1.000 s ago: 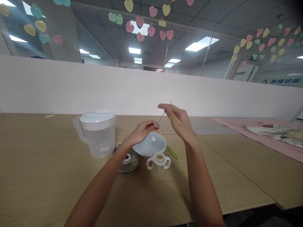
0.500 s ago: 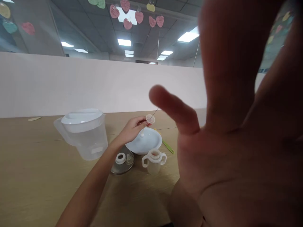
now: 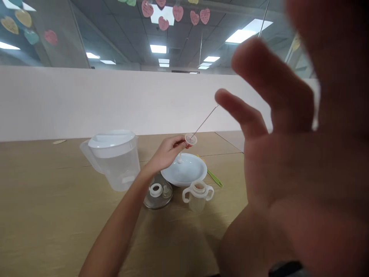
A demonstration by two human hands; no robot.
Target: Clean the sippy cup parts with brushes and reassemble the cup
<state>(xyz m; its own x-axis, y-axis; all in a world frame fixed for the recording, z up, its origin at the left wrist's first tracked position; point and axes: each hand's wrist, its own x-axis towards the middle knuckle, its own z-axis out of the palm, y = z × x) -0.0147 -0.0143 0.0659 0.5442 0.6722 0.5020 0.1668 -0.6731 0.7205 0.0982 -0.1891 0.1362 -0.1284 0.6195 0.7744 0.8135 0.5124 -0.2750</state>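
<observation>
Clear plastic is showing in the small round cap [image 3: 190,139] that the left hand [image 3: 166,152] is pinching above the white bowl [image 3: 184,170]. A thin wire brush [image 3: 204,121] is poking out of the cap, so the cleaning looks partway done. The right hand [image 3: 288,161] is spread wide near the camera, holding nothing. The two-handled cup [image 3: 198,193], a ring [image 3: 156,189] on a glass lid [image 3: 165,196] and a water jug [image 3: 113,158] are waiting on the wooden table [image 3: 52,215]. Paper hearts [image 3: 173,13] are hanging overhead.

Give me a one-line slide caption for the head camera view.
Left hand holds a small round part on a thin wire above a white bowl; the blurred right hand looms close.
</observation>
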